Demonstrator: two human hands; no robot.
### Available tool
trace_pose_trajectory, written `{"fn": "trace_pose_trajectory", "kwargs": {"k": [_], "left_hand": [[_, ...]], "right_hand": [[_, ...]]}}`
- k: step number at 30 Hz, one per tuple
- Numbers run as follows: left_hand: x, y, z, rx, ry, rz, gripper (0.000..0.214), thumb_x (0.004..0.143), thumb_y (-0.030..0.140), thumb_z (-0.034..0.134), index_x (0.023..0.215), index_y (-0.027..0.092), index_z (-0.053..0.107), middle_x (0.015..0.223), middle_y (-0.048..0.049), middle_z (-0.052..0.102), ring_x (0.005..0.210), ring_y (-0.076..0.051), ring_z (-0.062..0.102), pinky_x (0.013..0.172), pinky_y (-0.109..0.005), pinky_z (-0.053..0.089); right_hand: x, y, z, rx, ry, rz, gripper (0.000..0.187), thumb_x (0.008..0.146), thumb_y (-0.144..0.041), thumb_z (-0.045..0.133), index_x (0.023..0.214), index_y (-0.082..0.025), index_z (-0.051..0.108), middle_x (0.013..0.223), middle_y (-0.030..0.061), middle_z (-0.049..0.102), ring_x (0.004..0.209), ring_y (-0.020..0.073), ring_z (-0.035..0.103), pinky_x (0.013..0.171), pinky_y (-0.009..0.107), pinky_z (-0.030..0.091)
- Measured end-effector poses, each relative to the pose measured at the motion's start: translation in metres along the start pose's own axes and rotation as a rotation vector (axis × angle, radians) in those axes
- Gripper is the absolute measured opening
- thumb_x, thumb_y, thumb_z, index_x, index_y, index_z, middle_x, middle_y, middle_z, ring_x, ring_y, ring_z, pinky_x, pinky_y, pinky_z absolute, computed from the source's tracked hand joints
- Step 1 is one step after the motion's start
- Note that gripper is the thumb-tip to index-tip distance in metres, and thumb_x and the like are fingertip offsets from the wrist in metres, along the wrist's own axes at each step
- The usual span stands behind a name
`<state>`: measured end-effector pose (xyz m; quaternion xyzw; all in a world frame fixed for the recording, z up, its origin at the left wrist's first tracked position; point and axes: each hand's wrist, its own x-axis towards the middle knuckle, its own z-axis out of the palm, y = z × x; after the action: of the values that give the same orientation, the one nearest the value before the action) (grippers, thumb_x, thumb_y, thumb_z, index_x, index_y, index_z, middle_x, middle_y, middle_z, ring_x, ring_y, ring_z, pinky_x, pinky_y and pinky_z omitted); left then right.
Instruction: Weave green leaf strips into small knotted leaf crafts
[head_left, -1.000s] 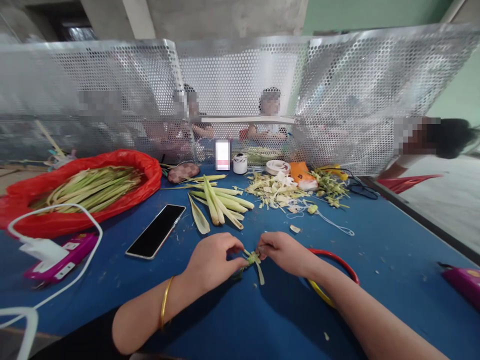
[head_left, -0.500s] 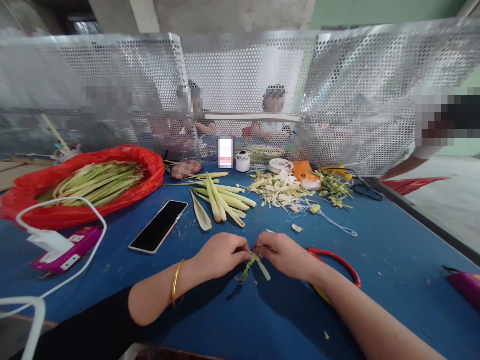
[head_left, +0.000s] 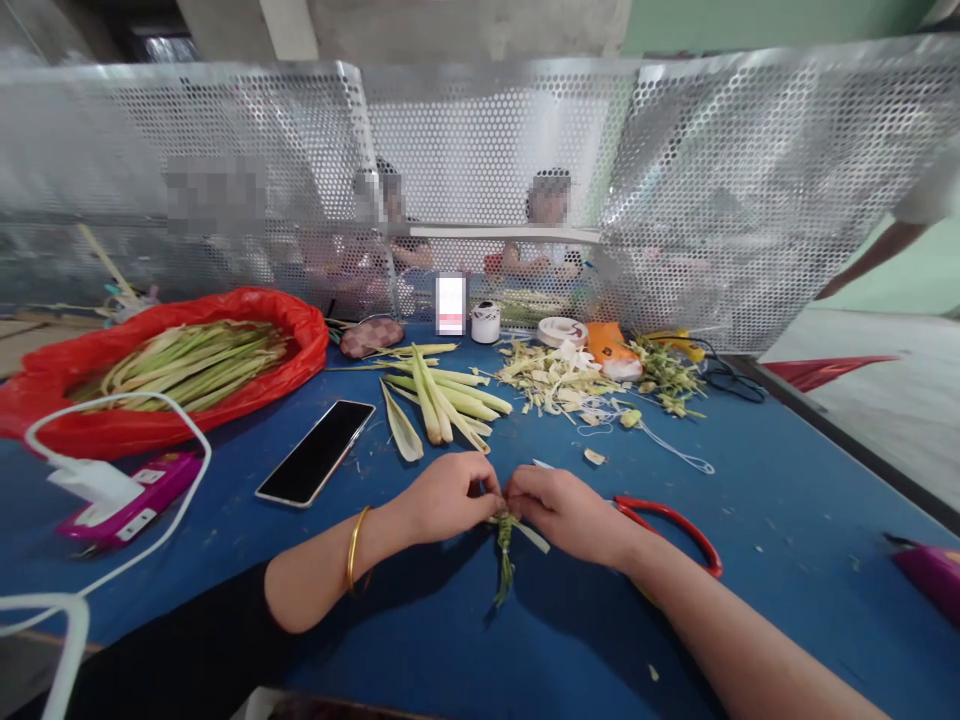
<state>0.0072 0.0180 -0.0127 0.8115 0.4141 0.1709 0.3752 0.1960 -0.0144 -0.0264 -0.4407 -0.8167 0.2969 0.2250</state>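
Observation:
My left hand (head_left: pixel 456 497) and my right hand (head_left: pixel 553 507) meet over the blue table, fingertips pinched together. Between them is a small braided piece of green plant leaf (head_left: pixel 505 550), hanging down with a frayed lower end. A pale leaf strip (head_left: pixel 534 536) sticks out from under my right fingers. The top of the braid is hidden by the fingertips. Scissors with red handles (head_left: pixel 686 528) lie partly beneath my right forearm. Beyond my hands rests a bunch of pale green husk leaves (head_left: pixel 442 400).
On the left are a red plastic bag (head_left: pixel 296 365) of long leaves, a phone (head_left: pixel 316 453) and a purple power strip (head_left: pixel 161 490) with a white cable. Leaf scraps (head_left: pixel 547 375) and a tape roll (head_left: pixel 562 331) lie at the back, before a perforated metal screen (head_left: pixel 487 130). People sit behind it.
The braided piece has turned from slanting left to hanging straight down, and its pale strip now points further right. A person at the far right has moved back.

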Motion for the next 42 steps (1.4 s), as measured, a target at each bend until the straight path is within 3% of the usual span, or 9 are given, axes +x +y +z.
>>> {"fn": "trace_pose_trajectory", "kwargs": {"k": [4, 10, 15, 19, 26, 31, 36, 42], "left_hand": [[0.009, -0.005, 0.004, -0.353, -0.037, -0.178, 0.011, 0.07, 0.022, 0.053, 0.066, 0.016, 0.061, 0.053, 0.0042, 0.052, 0.05, -0.01, 0.049, 0.047, -0.021, 0.033], [0.014, -0.003, 0.007, -0.451, -0.101, -0.256, 0.01, 0.07, 0.024, 0.049, 0.065, 0.017, 0.055, 0.047, 0.0048, 0.052, 0.044, -0.01, 0.053, 0.041, -0.019, 0.03], [0.02, -0.002, 0.007, -0.511, -0.175, -0.305, 0.014, 0.071, 0.029, 0.058, 0.067, 0.016, 0.054, 0.063, 0.0004, 0.064, 0.045, -0.008, 0.056, 0.038, -0.017, 0.03], [0.026, -0.006, 0.009, -0.517, -0.161, -0.345, 0.015, 0.072, 0.029, 0.059, 0.067, 0.015, 0.059, 0.065, -0.0011, 0.065, 0.048, -0.009, 0.057, 0.038, -0.017, 0.035], [0.026, -0.011, 0.006, -0.606, -0.233, -0.364, 0.011, 0.067, 0.021, 0.064, 0.072, 0.012, 0.07, 0.066, -0.0028, 0.068, 0.058, -0.011, 0.061, 0.046, -0.018, 0.042], [0.024, -0.012, 0.007, -0.632, -0.218, -0.362, 0.01, 0.062, 0.014, 0.065, 0.069, 0.012, 0.071, 0.067, -0.003, 0.069, 0.059, -0.012, 0.062, 0.049, -0.02, 0.045], [0.024, -0.013, 0.009, -0.628, -0.223, -0.346, 0.011, 0.061, 0.015, 0.066, 0.071, 0.012, 0.072, 0.059, -0.0002, 0.065, 0.055, -0.01, 0.06, 0.05, -0.02, 0.045], [0.025, -0.016, 0.013, -0.603, -0.212, -0.292, 0.012, 0.062, 0.021, 0.071, 0.07, 0.012, 0.071, 0.054, 0.0019, 0.061, 0.052, -0.009, 0.055, 0.05, -0.02, 0.044]], "right_hand": [[0.001, 0.003, -0.001, 0.014, 0.019, -0.002, 0.025, 0.082, -0.001, 0.045, 0.072, -0.019, 0.059, 0.083, 0.001, 0.06, 0.075, 0.0129, 0.056, 0.07, 0.024, 0.043], [0.002, 0.002, -0.004, 0.026, -0.011, 0.002, 0.025, 0.082, -0.001, 0.045, 0.071, -0.02, 0.059, 0.085, 0.0011, 0.06, 0.075, 0.0128, 0.058, 0.071, 0.024, 0.043], [0.002, 0.0, -0.006, 0.033, -0.032, -0.02, 0.025, 0.084, -0.003, 0.044, 0.071, -0.02, 0.057, 0.083, 0.001, 0.058, 0.074, 0.0127, 0.056, 0.07, 0.024, 0.043], [0.002, 0.001, -0.006, 0.071, 0.0, 0.02, 0.023, 0.088, -0.01, 0.046, 0.07, -0.02, 0.057, 0.084, 0.0018, 0.057, 0.076, 0.0134, 0.055, 0.071, 0.025, 0.044], [0.003, 0.005, -0.004, 0.22, 0.033, 0.119, 0.022, 0.087, -0.015, 0.05, 0.066, -0.019, 0.059, 0.087, 0.0041, 0.06, 0.085, 0.0159, 0.057, 0.078, 0.028, 0.045], [0.006, 0.006, 0.0, 0.361, 0.101, 0.257, 0.021, 0.083, -0.022, 0.051, 0.063, -0.018, 0.056, 0.083, 0.0025, 0.058, 0.065, 0.0115, 0.054, 0.062, 0.024, 0.044], [0.009, 0.007, 0.003, 0.47, 0.174, 0.433, 0.018, 0.083, -0.03, 0.052, 0.072, -0.018, 0.061, 0.058, -0.0033, 0.052, 0.052, 0.0108, 0.047, 0.051, 0.023, 0.036], [0.01, 0.011, 0.013, 0.538, 0.251, 0.383, 0.017, 0.08, -0.03, 0.056, 0.071, -0.017, 0.062, 0.061, -0.0021, 0.056, 0.057, 0.0115, 0.05, 0.055, 0.024, 0.04]]}}
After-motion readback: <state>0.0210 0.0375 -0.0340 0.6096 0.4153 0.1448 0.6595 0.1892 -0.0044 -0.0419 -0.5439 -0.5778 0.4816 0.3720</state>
